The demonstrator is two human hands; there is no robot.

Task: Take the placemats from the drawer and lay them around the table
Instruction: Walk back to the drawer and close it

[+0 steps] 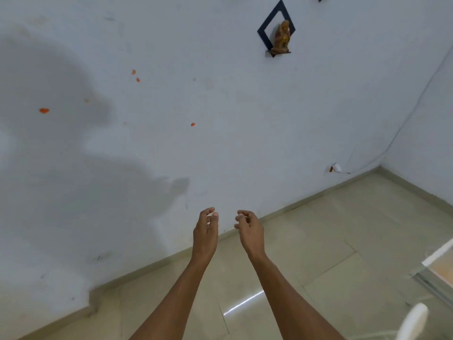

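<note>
Both my arms reach forward over a beige tiled floor toward a white wall. My left hand (205, 229) and my right hand (248, 228) hang side by side with fingers loosely curled, and neither holds anything. No placemat and no drawer are in view. A glass-topped table edge (438, 268) shows only at the far right.
The white wall (171, 119) fills most of the view, with a small figurine on a black diamond shelf (282, 38) high up. The tiled floor (318, 241) runs to a corner at the right. A white rounded object (413, 320) sits at the bottom right.
</note>
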